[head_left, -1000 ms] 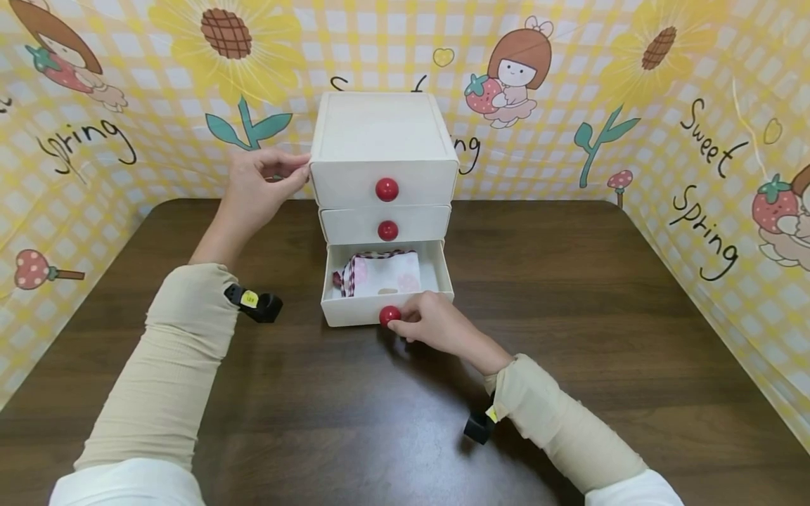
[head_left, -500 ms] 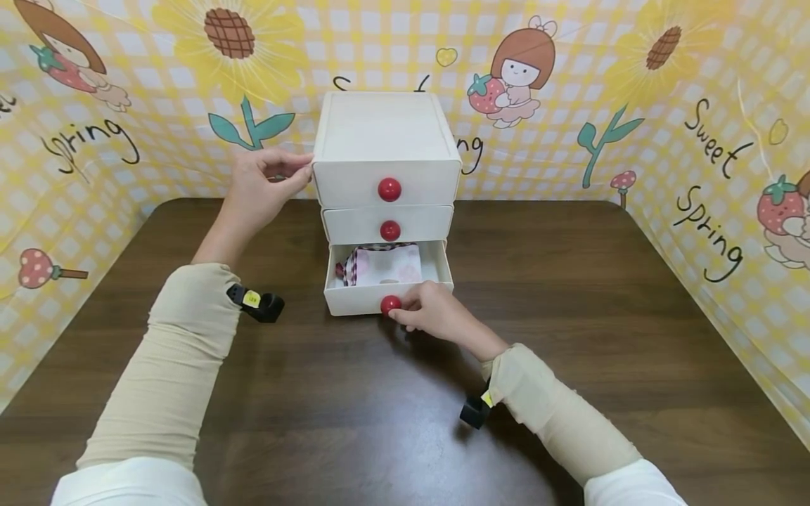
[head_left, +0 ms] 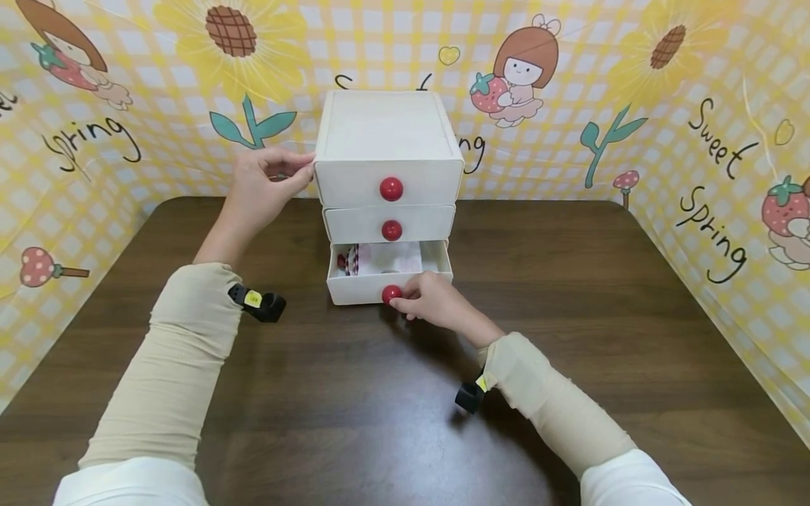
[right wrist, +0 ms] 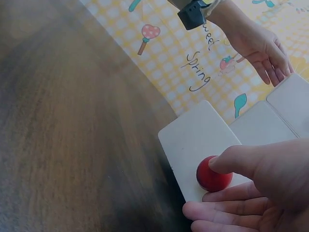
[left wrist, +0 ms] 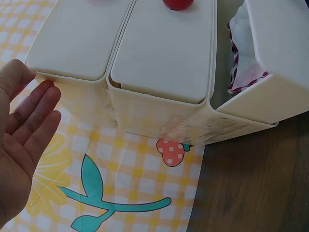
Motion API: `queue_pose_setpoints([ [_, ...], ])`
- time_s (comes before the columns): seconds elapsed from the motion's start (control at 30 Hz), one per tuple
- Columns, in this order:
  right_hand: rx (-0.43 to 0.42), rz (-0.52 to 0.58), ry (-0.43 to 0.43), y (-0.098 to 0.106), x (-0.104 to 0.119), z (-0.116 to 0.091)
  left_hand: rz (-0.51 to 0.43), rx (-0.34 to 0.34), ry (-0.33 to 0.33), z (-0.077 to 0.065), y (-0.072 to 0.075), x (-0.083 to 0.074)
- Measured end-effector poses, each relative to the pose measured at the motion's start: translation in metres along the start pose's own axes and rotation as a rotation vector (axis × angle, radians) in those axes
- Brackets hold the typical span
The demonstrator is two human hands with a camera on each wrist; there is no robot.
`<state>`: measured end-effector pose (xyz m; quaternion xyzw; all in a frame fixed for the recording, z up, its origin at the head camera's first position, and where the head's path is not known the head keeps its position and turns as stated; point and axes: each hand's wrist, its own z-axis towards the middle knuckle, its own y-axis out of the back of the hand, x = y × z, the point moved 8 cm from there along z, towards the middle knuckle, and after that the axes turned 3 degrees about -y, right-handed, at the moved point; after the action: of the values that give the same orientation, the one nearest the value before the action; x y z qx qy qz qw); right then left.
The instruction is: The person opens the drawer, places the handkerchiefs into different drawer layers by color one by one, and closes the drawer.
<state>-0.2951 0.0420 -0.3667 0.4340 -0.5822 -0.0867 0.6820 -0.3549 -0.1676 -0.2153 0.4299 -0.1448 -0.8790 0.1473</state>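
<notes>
A white cabinet (head_left: 389,126) with three drawers and round red knobs stands at the back of the table. Its bottom drawer (head_left: 354,289) is partly pulled out, and a folded white cloth (head_left: 395,257) with a dark checked trim lies inside. My right hand (head_left: 436,302) pinches the bottom drawer's red knob (right wrist: 212,175), thumb on its upper side and fingers below. My left hand (head_left: 259,184) touches the upper left front corner of the cabinet with fingertips and thumb. In the left wrist view its fingers (left wrist: 36,116) reach along the cabinet's side, fairly straight.
The dark wooden table (head_left: 304,407) spreads in front and to both sides. A yellow checked cloth backdrop (head_left: 405,42) with printed figures rises close behind the cabinet and along the sides. Small black cameras are strapped at both wrists.
The bottom drawer has slid inward, away from me, with my right hand on its knob, so less of the cloth shows. My left hand keeps its place at the cabinet's corner.
</notes>
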Motion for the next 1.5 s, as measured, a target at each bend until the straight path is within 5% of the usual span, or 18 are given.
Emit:
queue_pose_setpoints([
  [0.7,-0.039,0.008,-0.052,0.005,-0.014,0.022,-0.015,0.008,0.024,-0.001,0.0,0.001],
  [1.1,-0.065,0.066,-0.077,0.009,-0.018,0.035,-0.041,0.011,0.008,-0.009,0.0,-0.03],
  [1.5,-0.07,0.076,-0.092,0.013,-0.02,0.044,-0.014,0.008,-0.006,-0.004,0.0,-0.017],
])
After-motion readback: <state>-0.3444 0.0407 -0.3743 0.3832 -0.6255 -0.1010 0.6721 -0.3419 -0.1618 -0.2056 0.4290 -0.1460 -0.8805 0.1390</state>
